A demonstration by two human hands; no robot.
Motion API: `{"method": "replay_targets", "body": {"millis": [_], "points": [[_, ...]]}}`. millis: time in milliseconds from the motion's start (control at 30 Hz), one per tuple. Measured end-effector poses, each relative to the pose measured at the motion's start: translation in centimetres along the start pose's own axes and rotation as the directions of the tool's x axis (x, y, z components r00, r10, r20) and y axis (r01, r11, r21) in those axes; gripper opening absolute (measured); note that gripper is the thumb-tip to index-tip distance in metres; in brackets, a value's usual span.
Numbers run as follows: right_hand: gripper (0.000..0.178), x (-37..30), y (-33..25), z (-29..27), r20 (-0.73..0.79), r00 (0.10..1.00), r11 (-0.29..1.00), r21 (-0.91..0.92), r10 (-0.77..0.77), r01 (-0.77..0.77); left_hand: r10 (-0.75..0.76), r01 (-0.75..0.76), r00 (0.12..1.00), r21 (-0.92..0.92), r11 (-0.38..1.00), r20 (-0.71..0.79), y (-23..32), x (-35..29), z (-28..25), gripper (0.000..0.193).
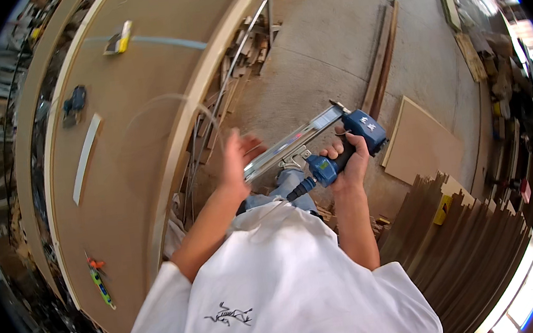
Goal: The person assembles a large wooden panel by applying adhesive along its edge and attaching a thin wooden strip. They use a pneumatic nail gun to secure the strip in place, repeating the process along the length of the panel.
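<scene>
My right hand (354, 160) is wrapped round the grip of a blue pneumatic nail gun (365, 128), held in front of my body. Its long silver magazine (296, 139) slants down to the left, and a dark hose fitting (301, 189) sits at the base of the handle. Close to the magazine's lower left end is my left hand (238, 163), slightly blurred, its fingers apart and nothing seen in them. Whether it touches the magazine I cannot tell.
On the left stands a large brown-topped workbench (139, 114) with a pale raised edge. A white strip (87, 159), a yellow-and-white box (118, 39), a dark blue tool (74, 105) and a green-and-orange tool (100, 282) lie on it. Stacked boards (467, 250) and a panel (421, 142) are at right.
</scene>
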State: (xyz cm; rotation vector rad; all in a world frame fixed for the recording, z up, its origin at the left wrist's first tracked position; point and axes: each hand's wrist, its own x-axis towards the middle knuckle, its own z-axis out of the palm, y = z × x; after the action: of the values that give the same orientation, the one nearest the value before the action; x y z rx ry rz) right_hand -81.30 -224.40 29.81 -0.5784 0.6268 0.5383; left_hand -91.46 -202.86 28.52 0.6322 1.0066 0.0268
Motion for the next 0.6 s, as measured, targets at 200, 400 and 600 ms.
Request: {"method": "replay_targets", "body": {"millis": [200,400,600], "points": [[0.035,-7.6,10.1,1.5,0.138,0.975,0.977,-0.098,-0.175,0.189,0.058,-0.121,0.961,0.221,0.968,0.271,-0.8,3.3,-3.5,0.04],[0.038,-11.5,19.2,0.1,0.158,0.982,0.976,-0.176,-0.103,0.131,0.775,-0.809,0.379,0.587,0.013,0.505,2.1,-2.9,-18.5,0.037],[0.026,-15.6,31.3,-4.7,0.035,0.998,0.996,-0.084,0.044,-0.041,0.671,-0.442,0.359,0.751,-0.49,0.649,6.8,-2.6,-31.5,0.046]]}}
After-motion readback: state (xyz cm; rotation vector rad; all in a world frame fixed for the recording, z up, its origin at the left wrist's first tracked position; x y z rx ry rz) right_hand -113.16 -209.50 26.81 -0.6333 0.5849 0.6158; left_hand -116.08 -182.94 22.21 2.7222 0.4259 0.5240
